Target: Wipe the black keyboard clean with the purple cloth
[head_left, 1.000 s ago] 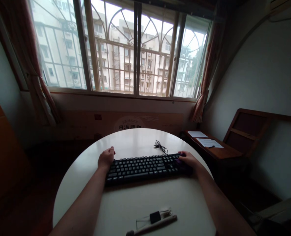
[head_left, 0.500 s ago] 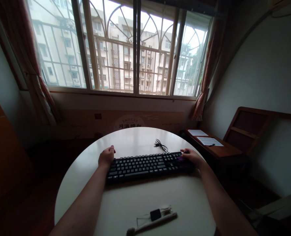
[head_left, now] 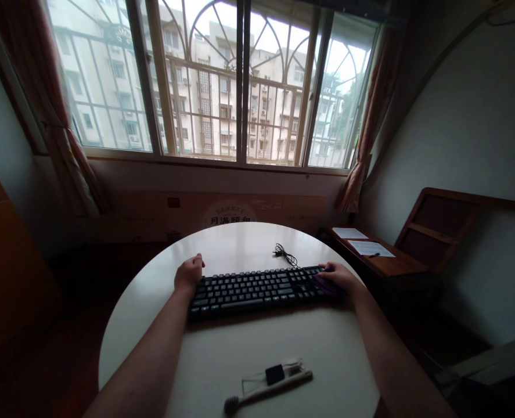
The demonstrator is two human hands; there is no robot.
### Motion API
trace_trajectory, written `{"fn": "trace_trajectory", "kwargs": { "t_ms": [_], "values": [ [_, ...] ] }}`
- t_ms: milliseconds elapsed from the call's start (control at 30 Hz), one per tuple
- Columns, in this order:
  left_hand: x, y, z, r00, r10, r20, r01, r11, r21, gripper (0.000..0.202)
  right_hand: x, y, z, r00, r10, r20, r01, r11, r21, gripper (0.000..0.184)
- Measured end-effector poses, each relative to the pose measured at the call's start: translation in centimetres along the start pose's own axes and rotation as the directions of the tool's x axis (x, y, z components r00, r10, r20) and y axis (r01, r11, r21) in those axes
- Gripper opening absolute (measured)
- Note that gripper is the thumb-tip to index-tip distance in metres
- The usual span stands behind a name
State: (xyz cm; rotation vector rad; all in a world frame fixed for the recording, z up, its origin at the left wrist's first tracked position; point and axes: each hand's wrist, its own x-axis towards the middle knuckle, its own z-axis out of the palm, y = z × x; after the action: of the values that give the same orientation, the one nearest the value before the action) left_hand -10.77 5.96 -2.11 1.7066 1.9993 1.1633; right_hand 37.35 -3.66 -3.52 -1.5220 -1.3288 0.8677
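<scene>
A black keyboard [head_left: 248, 290] lies across the white round table, its keys facing up. At its left end, my left hand [head_left: 189, 273] is closed against the edge, with the thumb on top and the other fingers curled out of sight. My right hand [head_left: 341, 277] presses a bunched purple cloth [head_left: 327, 285] onto the number keys at the right end. Behind the keyboard sits its coiled black cable [head_left: 285, 254]. Nearer to me lie a toothbrush [head_left: 274, 390] with a dark bristle head and a wire tool with a black square piece [head_left: 275, 374].
The round white table [head_left: 144, 325] has a curved edge on both sides. To the right, a wooden bench [head_left: 396, 265] carries paper sheets [head_left: 370, 248] and a pen [head_left: 374, 255]. A large cardboard box [head_left: 283, 212] stands under the barred window.
The purple cloth under my right hand shows more and spreads further over the right-hand keys. My left hand stays at the keyboard's left end. The view has shifted slightly.
</scene>
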Motion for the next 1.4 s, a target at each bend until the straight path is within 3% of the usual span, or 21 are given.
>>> {"fn": "trace_trajectory", "kwargs": {
  "t_ms": [267, 467, 667, 900, 1100, 1400],
  "values": [
    [0.22, -0.34, 0.09, 1.000, -0.009, 0.008, 0.009, 1.000, 0.012, 0.046, -0.15, -0.07, 0.01, 0.999, 0.013, 0.039, -0.013, 1.000, 0.000, 0.014],
    [0.14, -0.27, 0.17, 1.000, 0.002, -0.002, -0.002, 1.000, 0.009, 0.047, 0.24, -0.02, 0.18, 0.999, 0.024, -0.033, -0.025, 0.999, -0.042, 0.016],
    [0.21, -0.46, 0.12, 1.000, 0.001, 0.003, -0.001, 1.000, 0.007, 0.046, 0.30, 0.12, 0.30, 0.999, 0.033, 0.019, -0.033, 0.999, 0.004, 0.012],
    [0.33, -0.54, 0.15, 1.000, 0.016, 0.000, -0.016, 1.000, 0.021, 0.046, 0.50, 0.24, 0.33, 0.999, 0.022, -0.033, -0.024, 0.999, -0.042, 0.014],
    [0.10, -0.32, -0.07, 1.000, 0.004, 0.002, -0.004, 1.000, 0.015, 0.046, 0.43, 0.28, 0.26, 0.999, 0.028, 0.027, -0.028, 1.000, 0.004, 0.016],
    [-0.20, 0.13, -0.29, 1.000, 0.001, 0.000, -0.001, 1.000, 0.005, 0.045, 0.28, 0.00, 0.48, 0.999, 0.036, -0.029, -0.037, 0.999, -0.026, 0.016]
  ]
}}
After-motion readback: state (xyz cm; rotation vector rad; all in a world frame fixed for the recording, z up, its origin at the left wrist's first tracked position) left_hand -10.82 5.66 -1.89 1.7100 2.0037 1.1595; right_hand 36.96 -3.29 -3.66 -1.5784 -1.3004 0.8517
